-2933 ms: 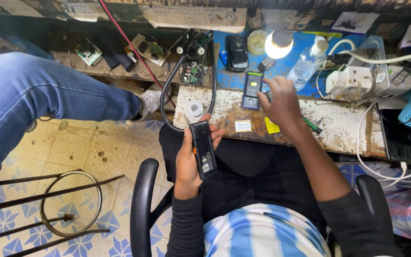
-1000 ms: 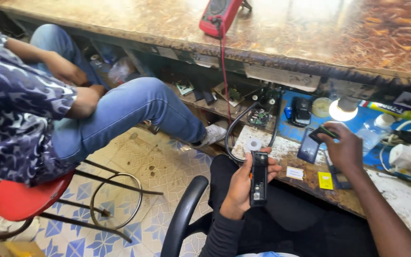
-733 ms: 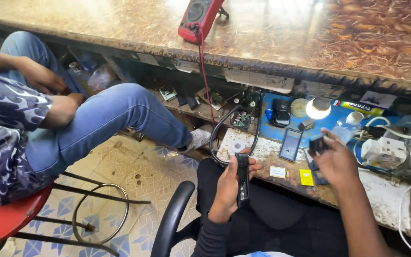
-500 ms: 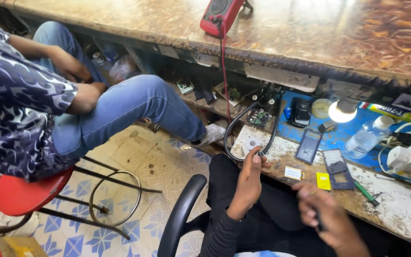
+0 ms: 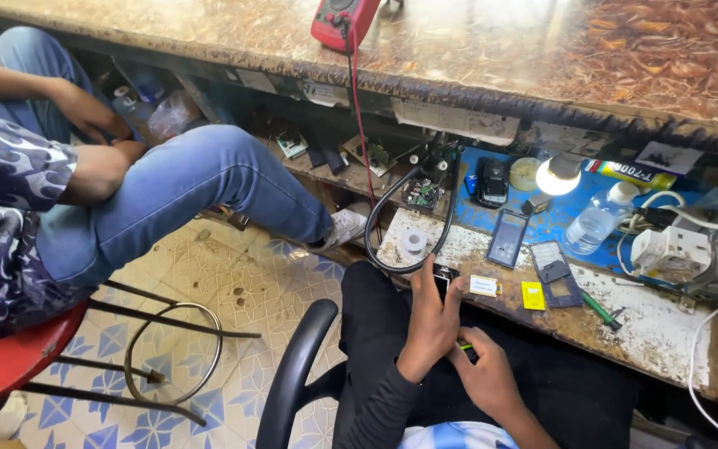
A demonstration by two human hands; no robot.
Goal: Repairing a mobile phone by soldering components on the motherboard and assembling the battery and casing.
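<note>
Head view: my left hand (image 5: 430,324) grips the dark phone (image 5: 442,285) upright over my lap so my right hand (image 5: 485,378), fingers pinching a small green-tipped tool (image 5: 468,352), can reach it.

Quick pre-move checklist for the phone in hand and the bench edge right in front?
1. Left hand has a grip on the dark phone: ok.
2. Right hand is at the phone's lower end: ok; the small item with a green tip there, cannot tell what it is.
3. Phone screen state: cannot tell, hidden by fingers.
4. Black cable loop close to the phone's top: not ok.
5. Lamp lit: ok.
6. Seated person's knee apart from the hands: ok.
</note>
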